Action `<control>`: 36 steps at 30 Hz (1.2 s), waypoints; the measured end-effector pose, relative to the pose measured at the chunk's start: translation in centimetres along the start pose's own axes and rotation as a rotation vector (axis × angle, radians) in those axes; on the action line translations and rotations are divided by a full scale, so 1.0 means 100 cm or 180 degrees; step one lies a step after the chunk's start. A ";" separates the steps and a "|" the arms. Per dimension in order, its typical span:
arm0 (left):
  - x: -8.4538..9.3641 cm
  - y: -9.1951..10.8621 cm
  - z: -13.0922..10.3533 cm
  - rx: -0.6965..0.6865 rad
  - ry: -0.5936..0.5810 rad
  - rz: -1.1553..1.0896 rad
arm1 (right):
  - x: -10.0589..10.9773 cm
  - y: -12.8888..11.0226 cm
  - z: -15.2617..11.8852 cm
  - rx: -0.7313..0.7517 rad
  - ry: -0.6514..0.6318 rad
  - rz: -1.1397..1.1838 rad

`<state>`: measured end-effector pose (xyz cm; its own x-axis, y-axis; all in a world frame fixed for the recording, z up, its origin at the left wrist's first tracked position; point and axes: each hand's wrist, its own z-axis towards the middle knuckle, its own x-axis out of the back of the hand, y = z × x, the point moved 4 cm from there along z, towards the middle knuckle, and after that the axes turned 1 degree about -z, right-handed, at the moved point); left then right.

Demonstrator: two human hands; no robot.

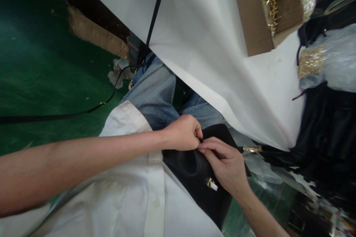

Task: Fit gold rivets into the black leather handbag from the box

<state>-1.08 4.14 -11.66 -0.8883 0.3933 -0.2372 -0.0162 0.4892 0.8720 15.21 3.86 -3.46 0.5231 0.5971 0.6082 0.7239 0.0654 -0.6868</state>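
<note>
A black handbag (191, 164), smooth like leather, lies across my lap. A small gold clasp (211, 184) with a white wrap on it shows on the bag's lower part. My left hand (183, 133) is closed in a pinch above the bag. Between its fingertips pokes a tiny black piece (200, 140), too small to name. My right hand (225, 163) meets it there, thumb and fingers pressed together at the same spot. Whatever the right fingertips grip is hidden. Both hands touch at their fingertips.
A white-covered table (200, 37) stands in front of my knees. On it are an open cardboard box (253, 14) with gold hardware and a plastic bag (339, 55) of gold pieces. Black material (328, 129) hangs at right. A black strap (55, 118) crosses the green floor (41, 74).
</note>
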 end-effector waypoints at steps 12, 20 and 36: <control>-0.006 -0.010 0.005 0.0033 -0.0482 -0.0383 | 0.001 -0.002 0.001 -0.0641 -0.0141 -0.0027; -0.002 -0.006 -0.002 0.0126 -0.0884 -0.0762 | 0.000 -0.005 0.004 -0.0896 -0.0006 0.0027; -0.012 -0.004 0.003 0.0086 -0.0534 -0.0166 | 0.007 0.009 0.011 -0.1858 -0.0229 0.1237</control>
<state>0.10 3.74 -11.83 -0.7974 0.4902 -0.3519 -0.0459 0.5322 0.8454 15.75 5.20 -4.09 0.7763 0.5428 0.3204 0.6241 -0.5909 -0.5111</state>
